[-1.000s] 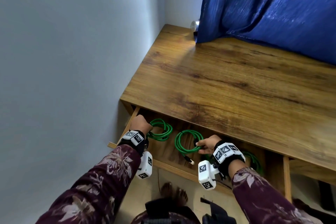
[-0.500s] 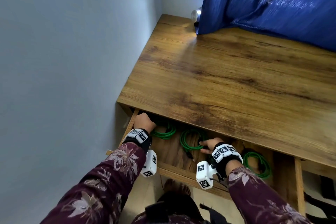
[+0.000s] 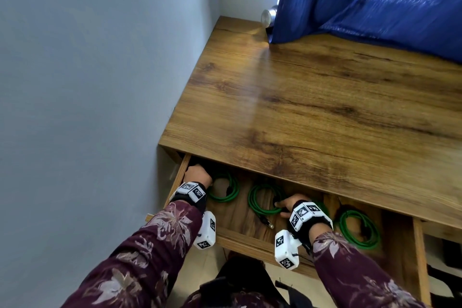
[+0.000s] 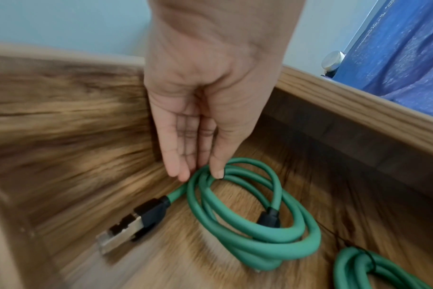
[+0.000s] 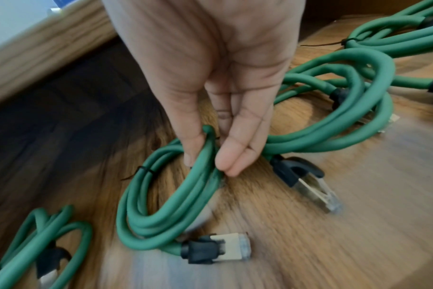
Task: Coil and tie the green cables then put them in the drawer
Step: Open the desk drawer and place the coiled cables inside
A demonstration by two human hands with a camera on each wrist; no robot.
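An open wooden drawer [image 3: 240, 239] under the desk holds several coiled green cables with black plugs. My left hand [image 3: 197, 174] is at the drawer's back left corner. Its thumb and fingertips [image 4: 200, 174] lightly pinch the top of the left coil [image 4: 260, 234], which lies on the drawer floor. My right hand [image 3: 285, 207] pinches the middle coil [image 5: 156, 215] between thumb and fingers [image 5: 205, 162]; a black tie [image 5: 146, 169] binds this coil. Another tied coil [image 3: 357, 230] lies to the right, and one more coil [image 5: 346, 117] sits just behind my right hand.
The desk top [image 3: 325, 120] overhangs the back of the drawer. A blue curtain [image 3: 375, 2] hangs over the desk's far side, with a silvery round object [image 3: 268, 16] beside it. A grey wall [image 3: 87, 82] stands close on the left.
Both hands have carried their coils deeper into the drawer, toward the back under the desk top. The head view has tilted down and closer.
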